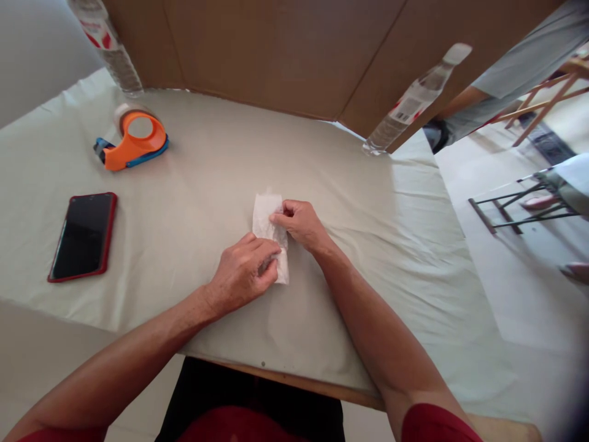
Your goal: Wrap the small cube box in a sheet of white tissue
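A narrow, crinkled strip of folded white tissue (267, 207) lies on the cloth in front of me, its long side running away from me. My left hand (246, 267) is closed over its lower left part, thumb and fingertips drawn together on it. At its upper right edge, my right hand (301, 224) pinches the tissue between thumb and curled fingers. Both hands rest low, close to the cloth. The middle of the tissue is partly hidden by my left fingers.
A pale green cloth (207, 166) covers the table. To the left are a phone with a red case (83, 236) and an orange tape dispenser (138, 142). Water bottles (409, 104) stand before a brown cardboard panel (276, 55). Another person's arm (464, 101) shows beyond it, right.
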A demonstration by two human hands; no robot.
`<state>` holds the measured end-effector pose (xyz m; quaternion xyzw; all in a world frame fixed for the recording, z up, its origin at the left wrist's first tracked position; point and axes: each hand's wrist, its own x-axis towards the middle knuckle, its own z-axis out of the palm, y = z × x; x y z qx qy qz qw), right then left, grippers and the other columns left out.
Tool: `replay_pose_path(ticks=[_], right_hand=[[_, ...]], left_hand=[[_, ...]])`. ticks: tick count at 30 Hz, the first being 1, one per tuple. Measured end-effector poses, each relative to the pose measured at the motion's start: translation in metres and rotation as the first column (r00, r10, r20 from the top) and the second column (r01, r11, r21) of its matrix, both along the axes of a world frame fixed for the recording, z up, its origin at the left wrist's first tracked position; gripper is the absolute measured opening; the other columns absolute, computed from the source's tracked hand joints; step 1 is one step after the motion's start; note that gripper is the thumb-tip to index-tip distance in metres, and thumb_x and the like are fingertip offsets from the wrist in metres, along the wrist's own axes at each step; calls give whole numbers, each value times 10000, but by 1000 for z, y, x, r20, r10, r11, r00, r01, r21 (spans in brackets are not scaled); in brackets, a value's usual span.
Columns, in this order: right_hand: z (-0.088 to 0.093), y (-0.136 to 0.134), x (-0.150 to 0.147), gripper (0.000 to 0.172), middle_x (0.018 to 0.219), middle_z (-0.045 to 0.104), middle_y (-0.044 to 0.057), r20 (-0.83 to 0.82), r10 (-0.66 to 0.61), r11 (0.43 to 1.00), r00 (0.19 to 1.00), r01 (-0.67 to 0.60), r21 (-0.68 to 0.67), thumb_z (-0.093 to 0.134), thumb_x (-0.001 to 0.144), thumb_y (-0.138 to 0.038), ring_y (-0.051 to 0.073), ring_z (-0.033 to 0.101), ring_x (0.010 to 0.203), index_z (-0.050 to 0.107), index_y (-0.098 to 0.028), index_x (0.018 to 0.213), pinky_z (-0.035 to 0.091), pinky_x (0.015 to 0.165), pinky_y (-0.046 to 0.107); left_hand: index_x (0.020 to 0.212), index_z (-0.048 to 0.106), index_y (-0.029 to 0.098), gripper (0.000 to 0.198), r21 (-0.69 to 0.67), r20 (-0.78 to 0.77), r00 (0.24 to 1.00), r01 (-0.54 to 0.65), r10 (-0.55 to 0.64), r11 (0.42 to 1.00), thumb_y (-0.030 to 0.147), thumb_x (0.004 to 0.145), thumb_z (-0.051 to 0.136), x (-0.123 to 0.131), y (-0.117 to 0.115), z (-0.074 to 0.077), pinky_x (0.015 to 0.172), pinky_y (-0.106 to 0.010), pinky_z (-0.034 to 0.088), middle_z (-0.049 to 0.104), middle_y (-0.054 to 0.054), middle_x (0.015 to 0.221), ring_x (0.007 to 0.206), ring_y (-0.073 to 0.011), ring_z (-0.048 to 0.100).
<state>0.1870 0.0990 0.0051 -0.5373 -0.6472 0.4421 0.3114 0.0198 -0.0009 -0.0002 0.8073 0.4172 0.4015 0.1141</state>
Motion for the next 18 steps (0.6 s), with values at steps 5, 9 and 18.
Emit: replay_pose_path(ticks=[5,9,18], right_hand=[[6,-11,-3,231,789,623,-18,-391,27,997,920,-54,-59,710,677,-350,138,522,738,634,-196,831,427,706,280],[13,-23,-3,244,820,638,-16,-492,68,991,868,-116,-69,738,690,-368,146,545,776,620,-216,839,457,733,287],[18,-50,-3,189,791,593,-36,-530,113,990,840,-141,-12,717,782,-344,144,553,781,584,-229,852,453,774,291]], left_hand=[[988,700,180,183,-144,8,1000,-28,29,989,152,854,579,-3,2,3,593,-260,487,746,-32,825,693,-159,599],[958,703,187,169,-135,5,1000,-25,26,991,153,856,573,-4,3,3,671,-279,511,719,-28,825,737,-162,611],[879,631,193,61,-149,51,974,-209,219,967,214,823,644,-3,-4,-1,685,-275,480,581,-37,924,797,-157,582]])
